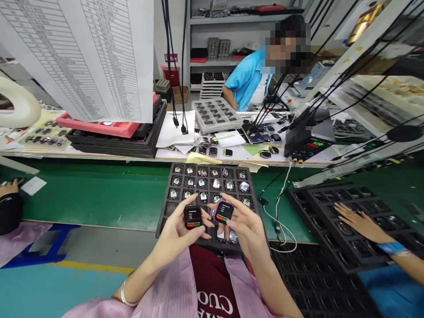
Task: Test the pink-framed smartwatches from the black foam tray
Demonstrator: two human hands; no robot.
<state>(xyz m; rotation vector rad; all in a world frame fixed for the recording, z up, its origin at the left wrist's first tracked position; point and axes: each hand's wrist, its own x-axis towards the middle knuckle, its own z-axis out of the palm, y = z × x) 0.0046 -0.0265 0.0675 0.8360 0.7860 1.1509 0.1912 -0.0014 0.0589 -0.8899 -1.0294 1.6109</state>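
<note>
My left hand [181,227] holds a dark smartwatch body [193,217] between thumb and fingers, its lit screen facing up with white text and a red and green bar. In my right hand [247,223] is a purple-edged watch body [224,211] showing a similar screen. The two watches are side by side, a little apart. Both are above a black foam tray [168,177] whose pockets hold several watches, many with white and green screens. My hands hide part of the tray's lower rows.
A bench [159,153] beyond the tray bears stacked trays, papers, loose watches and a power supply [309,137]. Cables hang overhead. Another person's hand [359,223] rests over black trays at right. A person in blue [247,77] is behind the bench.
</note>
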